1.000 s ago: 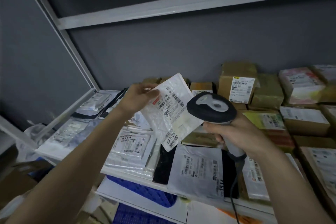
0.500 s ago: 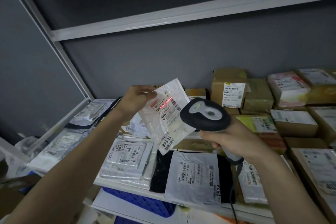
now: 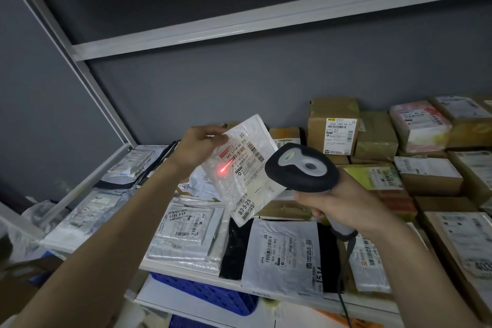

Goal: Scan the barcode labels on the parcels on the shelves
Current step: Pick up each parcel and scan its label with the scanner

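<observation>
The left hand [image 3: 198, 148] pinches the upper left corner of a white bubble mailer [image 3: 243, 170], holding it tilted above the shelf [image 3: 186, 269] with its label [image 3: 246, 162] facing the viewer. The right hand [image 3: 338, 201] is wrapped around the grip of a corded handheld barcode scanner [image 3: 302, 168], whose head points at the mailer from just beside its right edge.

A red scan line [image 3: 225, 167] falls on the left part of the label, ending in a bright spot on bare mailer surface. It appears to lie short of the long barcode [image 3: 255, 152] at the label's upper right, so in my judgement the read is not yet assured.

To do this step well, the beam should be swung right until it crosses every bar of one barcode. The mailer's surface is glossy and wrinkled; holding it taut and slightly off square to the scanner should limit glare. The hand on the corner should keep clear of the printed codes.

Other parcels lie on the shelf: a silver mailer [image 3: 186, 229] and a grey poly bag [image 3: 285, 250] below, and cardboard boxes [image 3: 332, 125] stacked at the back, labels outward.
</observation>
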